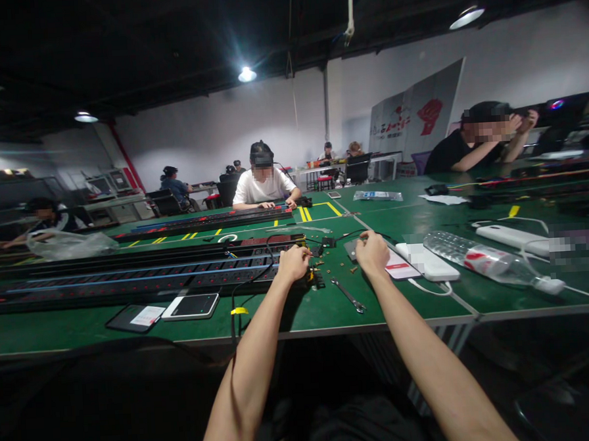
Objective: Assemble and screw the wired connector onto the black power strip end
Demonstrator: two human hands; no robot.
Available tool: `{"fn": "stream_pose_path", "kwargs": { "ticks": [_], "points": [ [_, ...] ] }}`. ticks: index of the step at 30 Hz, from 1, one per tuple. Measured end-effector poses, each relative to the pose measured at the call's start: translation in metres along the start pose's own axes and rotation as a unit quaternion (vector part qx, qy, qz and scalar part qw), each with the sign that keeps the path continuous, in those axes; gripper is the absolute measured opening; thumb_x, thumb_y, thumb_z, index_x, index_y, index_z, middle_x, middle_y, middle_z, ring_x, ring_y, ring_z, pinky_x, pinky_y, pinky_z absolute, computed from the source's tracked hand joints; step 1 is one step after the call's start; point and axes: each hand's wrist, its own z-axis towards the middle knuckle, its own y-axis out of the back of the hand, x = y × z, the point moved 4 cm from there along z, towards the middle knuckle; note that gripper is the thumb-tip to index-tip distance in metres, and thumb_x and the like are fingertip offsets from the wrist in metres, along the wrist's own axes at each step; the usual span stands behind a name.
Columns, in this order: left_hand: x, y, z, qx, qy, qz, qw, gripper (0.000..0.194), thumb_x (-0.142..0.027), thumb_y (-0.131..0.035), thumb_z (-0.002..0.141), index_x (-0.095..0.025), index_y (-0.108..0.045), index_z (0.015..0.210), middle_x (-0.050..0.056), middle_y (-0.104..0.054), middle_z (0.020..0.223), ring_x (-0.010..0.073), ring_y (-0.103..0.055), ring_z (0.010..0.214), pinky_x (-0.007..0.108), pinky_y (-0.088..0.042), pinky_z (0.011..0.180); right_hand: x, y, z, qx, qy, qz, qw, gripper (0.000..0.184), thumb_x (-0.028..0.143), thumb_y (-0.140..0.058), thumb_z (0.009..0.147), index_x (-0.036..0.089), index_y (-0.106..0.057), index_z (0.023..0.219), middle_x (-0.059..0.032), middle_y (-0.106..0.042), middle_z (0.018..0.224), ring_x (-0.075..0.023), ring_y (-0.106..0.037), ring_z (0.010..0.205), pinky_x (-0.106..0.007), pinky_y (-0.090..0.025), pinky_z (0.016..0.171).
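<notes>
My left hand (293, 263) is at the right end of a long black socket strip (149, 277), its fingers pinched together. Whatever the fingertips hold, if anything, is too small to make out. Loose wires and small black parts (320, 245) lie just beyond that end. My right hand (374, 250) is closed on the edge of a small grey flat plate (351, 249), low over the green table (323, 311). Between the hands, brass-coloured screws (353, 269) are scattered, and nearer to me lies a wrench (348, 296).
A white power bank (432, 264), a phone (400, 266) and a plastic bottle (494, 262) lie to the right. At front left are a white-edged device (191, 307) and a dark sheet with a label (136, 317). Across the table sits a co-worker (262, 186).
</notes>
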Motion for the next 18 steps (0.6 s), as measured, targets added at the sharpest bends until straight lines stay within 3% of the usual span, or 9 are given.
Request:
{"fn": "stream_pose_path", "kwargs": {
  "ticks": [2,4,6,9,11,18],
  "points": [
    [0.0,0.0,0.0,-0.004,-0.002,-0.003,1.0,0.028,-0.027,-0.046,0.095,-0.028,-0.071,0.109,0.004,-0.067,0.118,0.0233,-0.063,0.107,0.038,-0.043,0.096,0.0,-0.003,0.001,-0.005,-0.008,0.062,0.998,0.026,0.024,-0.055,0.082,0.017,-0.065,0.105,-0.0108,-0.067,0.097,-0.0257,-0.062,0.094,-0.035,-0.045,0.083],
    [0.0,0.0,0.0,-0.007,-0.002,-0.003,1.0,0.029,-0.025,-0.047,0.093,-0.028,-0.071,0.109,0.004,-0.067,0.118,0.0237,-0.063,0.107,0.038,-0.044,0.096,0.003,-0.013,0.001,0.029,-0.02,0.144,0.989,0.027,0.026,-0.059,0.079,0.018,-0.065,0.104,-0.0073,-0.067,0.089,-0.0236,-0.063,0.086,-0.035,-0.047,0.08],
    [-0.001,0.0,0.0,-0.009,-0.001,-0.001,1.0,0.029,-0.024,-0.047,0.093,-0.028,-0.071,0.109,0.005,-0.067,0.119,0.024,-0.063,0.108,0.038,-0.044,0.095,0.009,-0.029,-0.004,0.115,-0.031,0.236,0.964,0.028,0.027,-0.064,0.074,0.018,-0.066,0.1,-0.0043,-0.067,0.08,-0.0206,-0.063,0.075,-0.033,-0.049,0.072],
    [-0.001,0.002,-0.001,-0.007,0.003,0.007,1.0,0.03,-0.025,-0.046,0.094,-0.026,-0.07,0.111,0.006,-0.068,0.119,0.0242,-0.063,0.109,0.037,-0.045,0.094,0.025,-0.055,-0.017,0.265,-0.039,0.344,0.9,0.028,0.024,-0.069,0.067,0.017,-0.067,0.094,-0.0012,-0.066,0.069,-0.0166,-0.06,0.059,-0.028,-0.049,0.057],
    [-0.002,0.003,-0.001,-0.006,0.005,0.01,1.0,0.03,-0.026,-0.046,0.094,-0.025,-0.07,0.112,0.007,-0.068,0.118,0.0243,-0.063,0.109,0.036,-0.045,0.093,0.033,-0.065,-0.025,0.299,-0.048,0.378,0.875,0.025,0.022,-0.07,0.065,0.017,-0.067,0.09,-0.0006,-0.065,0.067,-0.0152,-0.06,0.056,-0.026,-0.049,0.052],
    [-0.002,0.006,-0.003,-0.005,0.01,0.016,1.0,0.029,-0.028,-0.047,0.095,-0.026,-0.072,0.107,0.008,-0.072,0.111,0.0242,-0.065,0.106,0.033,-0.047,0.088,0.042,-0.082,-0.038,0.334,-0.052,0.321,0.885,0.015,0.016,-0.072,0.065,0.016,-0.069,0.079,-0.0024,-0.071,0.072,-0.0125,-0.064,0.058,-0.02,-0.052,0.051]
  ]
}}
